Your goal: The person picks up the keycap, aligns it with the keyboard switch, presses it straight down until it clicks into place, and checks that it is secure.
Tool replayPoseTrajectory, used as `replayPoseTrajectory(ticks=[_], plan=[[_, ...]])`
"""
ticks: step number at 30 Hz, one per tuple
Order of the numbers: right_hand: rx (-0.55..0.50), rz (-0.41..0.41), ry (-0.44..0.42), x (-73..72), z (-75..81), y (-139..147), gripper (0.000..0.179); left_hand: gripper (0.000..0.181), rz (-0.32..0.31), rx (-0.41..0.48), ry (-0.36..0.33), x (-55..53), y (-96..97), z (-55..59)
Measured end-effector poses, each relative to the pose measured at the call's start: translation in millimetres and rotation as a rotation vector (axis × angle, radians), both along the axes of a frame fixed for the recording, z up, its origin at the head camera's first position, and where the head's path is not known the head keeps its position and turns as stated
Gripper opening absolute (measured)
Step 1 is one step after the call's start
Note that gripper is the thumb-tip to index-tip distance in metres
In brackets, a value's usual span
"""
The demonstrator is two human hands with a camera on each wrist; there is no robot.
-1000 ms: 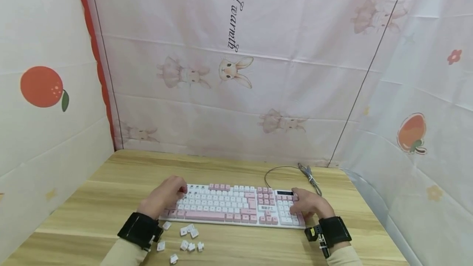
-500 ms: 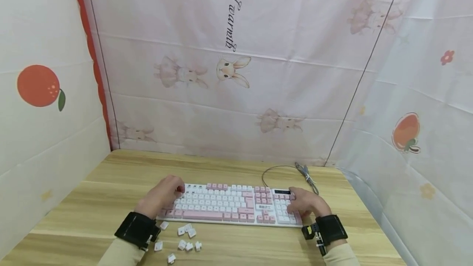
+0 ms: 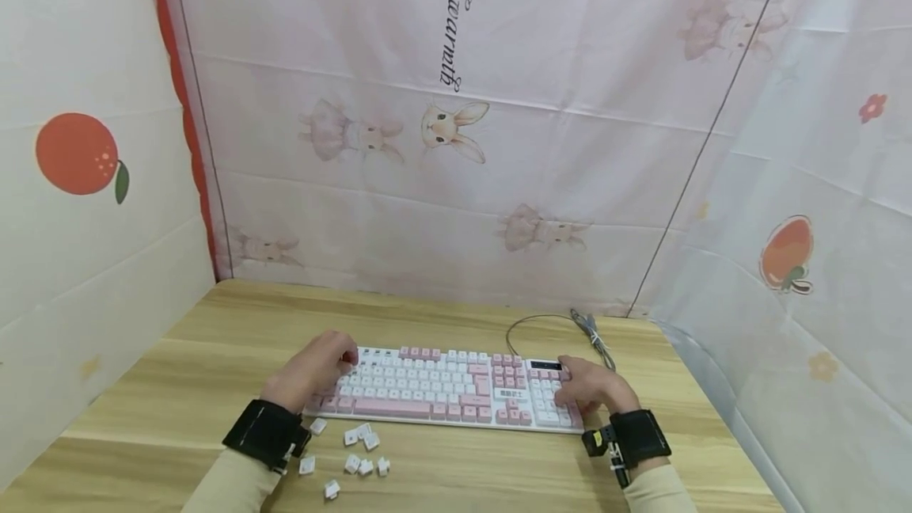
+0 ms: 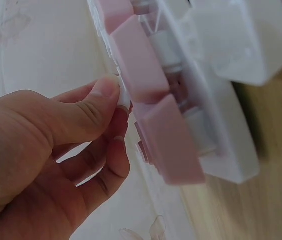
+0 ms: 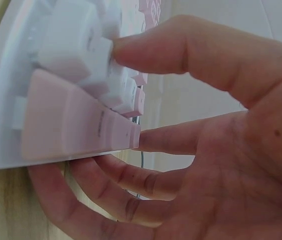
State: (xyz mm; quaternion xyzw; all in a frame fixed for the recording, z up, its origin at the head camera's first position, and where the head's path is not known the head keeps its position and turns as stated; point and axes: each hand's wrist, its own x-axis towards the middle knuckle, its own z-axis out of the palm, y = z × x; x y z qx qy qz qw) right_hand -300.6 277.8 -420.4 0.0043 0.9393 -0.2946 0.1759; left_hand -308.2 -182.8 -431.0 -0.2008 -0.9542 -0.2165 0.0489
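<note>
A pink and white keyboard (image 3: 406, 410) lies across the table. At its left end my left hand (image 3: 313, 370) reaches over the keys. The left wrist view shows the thumb and index finger pinching a small white keycap (image 4: 124, 96) beside the pink edge keys (image 4: 138, 60); its underside is hidden. My right hand (image 3: 597, 385) grips the keyboard's right end. Its thumb (image 5: 150, 52) presses on the white number keys, while the other fingers lie along the side and partly under the edge. Near the keyboard's upper left corner, a few key places show dark without caps.
Several loose white keycaps (image 3: 365, 465) lie on the wooden table (image 3: 484, 473) in front of the keyboard's left part. A bundled grey cable (image 3: 590, 331) lies behind its right end. Printed cloth (image 3: 399, 204) hangs around the back and sides.
The head view has shifted slightly. Both hands keep their places at the two ends of the keyboard, and the loose keycaps lie as before.
</note>
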Motion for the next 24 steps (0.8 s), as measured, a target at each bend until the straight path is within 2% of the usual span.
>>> replayPoseTrajectory(ticks=[7,16,24], plan=[[0.004,0.000,-0.001,0.6,1.7,-0.3,0.094,0.015,0.006,-0.010,-0.001,0.3,-2.3,0.3],[0.001,0.000,0.000,2.0,2.3,2.4,0.094,0.017,-0.024,0.010,0.029,2.7,-2.1,3.4],[-0.004,0.006,0.003,0.6,1.9,0.6,0.093,0.019,-0.002,0.004,0.008,3.1,-3.4,4.0]])
